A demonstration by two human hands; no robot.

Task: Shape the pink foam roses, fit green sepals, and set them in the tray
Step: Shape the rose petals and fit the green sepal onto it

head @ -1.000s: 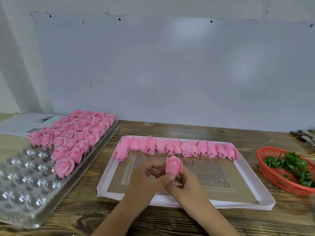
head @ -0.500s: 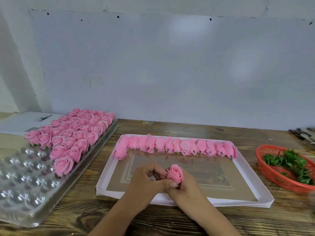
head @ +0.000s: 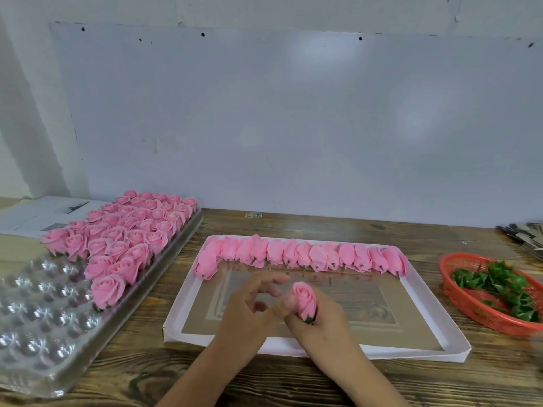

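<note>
Hands, left (head: 249,306) and right (head: 320,321), hold rose (head: 304,299) above box lid's (head: 435,306) bare middle.

The desk (head: 293,380) is seen to be of dark wood, its grain rough and streaked. The tray (head: 44,333) is formed of clear, glossy plastic, and highlights are caught in its cups. The roses (head: 129,230) set in it are made of matt pink foam, as is the rose (head: 305,298) held over a flat box (head: 426,298) of matt pale card. Glossy green plastic sepals (head: 499,289) are kept in a red plastic mesh basket (head: 482,315).
</note>
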